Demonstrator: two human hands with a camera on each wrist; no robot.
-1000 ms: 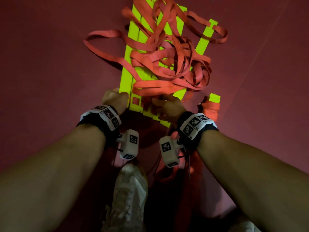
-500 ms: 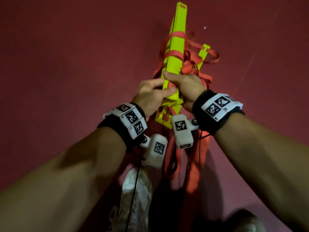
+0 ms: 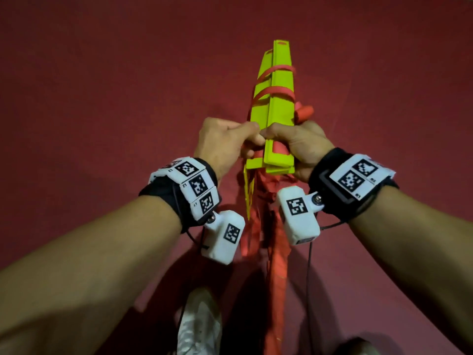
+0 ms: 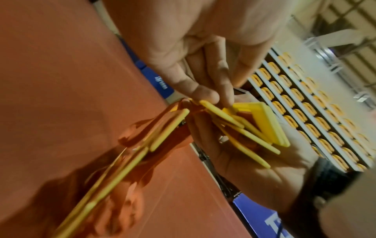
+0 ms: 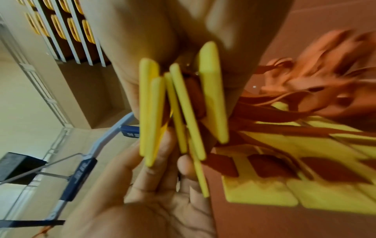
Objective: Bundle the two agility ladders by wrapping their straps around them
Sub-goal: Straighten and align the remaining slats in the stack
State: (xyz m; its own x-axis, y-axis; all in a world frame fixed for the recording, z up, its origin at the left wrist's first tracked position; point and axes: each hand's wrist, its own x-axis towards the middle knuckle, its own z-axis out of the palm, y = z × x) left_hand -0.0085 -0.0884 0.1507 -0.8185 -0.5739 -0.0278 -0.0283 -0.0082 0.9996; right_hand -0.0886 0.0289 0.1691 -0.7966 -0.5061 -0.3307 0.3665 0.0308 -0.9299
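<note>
Together, gripping the near end of the rungs (image 3: 277, 119): left hand (image 3: 225, 144) pinching from the left with thumb and curled fingers, right hand (image 3: 299, 147) wrapped round the right side, both held above the floor (image 3: 102, 85). Red straps (image 3: 277, 94) crossing the stack twice beyond the hands, more hanging below them toward a shoe (image 3: 199, 326), lower ends cut off by the frame edge. Fanned rung ends (image 5: 177, 109) sharp in the right wrist view; loose rungs and straps behind them smeared by blur, count impossible to tell
</note>
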